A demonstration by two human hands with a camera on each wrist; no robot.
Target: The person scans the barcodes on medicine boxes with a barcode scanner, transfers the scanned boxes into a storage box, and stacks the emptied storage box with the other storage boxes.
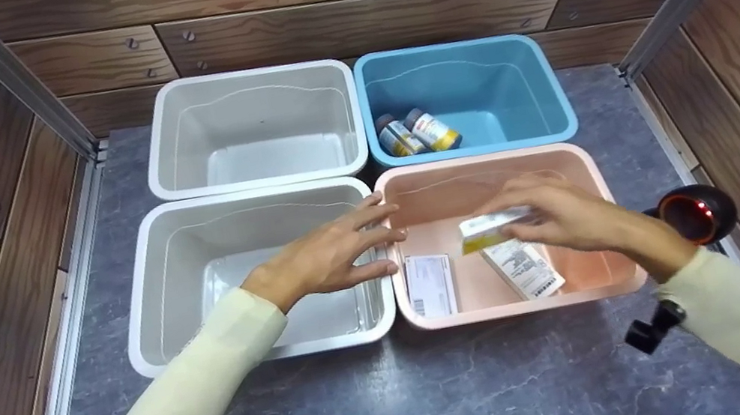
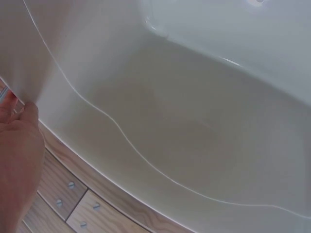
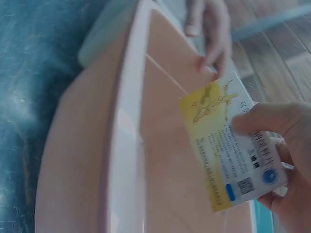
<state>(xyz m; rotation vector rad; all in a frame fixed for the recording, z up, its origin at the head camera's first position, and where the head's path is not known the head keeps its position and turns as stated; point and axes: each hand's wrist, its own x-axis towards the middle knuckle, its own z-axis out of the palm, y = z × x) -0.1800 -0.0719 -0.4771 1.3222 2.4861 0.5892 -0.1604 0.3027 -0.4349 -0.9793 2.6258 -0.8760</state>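
One yellow-white box (image 1: 485, 231), pinched in the fingers of the right hand (image 1: 557, 212), hangs over the pink bin (image 1: 510, 309). Looks like box transfer, in or out unclear; next move likely needs controlled lowering or lifting. Right palm down; left hand (image 1: 339, 249) spread straight-fingered, holding nothing, by adjoining rims.

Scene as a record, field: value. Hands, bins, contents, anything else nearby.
right hand: holds yellow-and-white box over pink bin
left hand: fingers extended at adjoining rims of pink bin and front gray bin; contact unclear
pink bin contents: white box at left, printed box right of it
blue bin: behind pink; two bottles, side by side
back gray bin: left of blue
black device: right of pink bin, red glow
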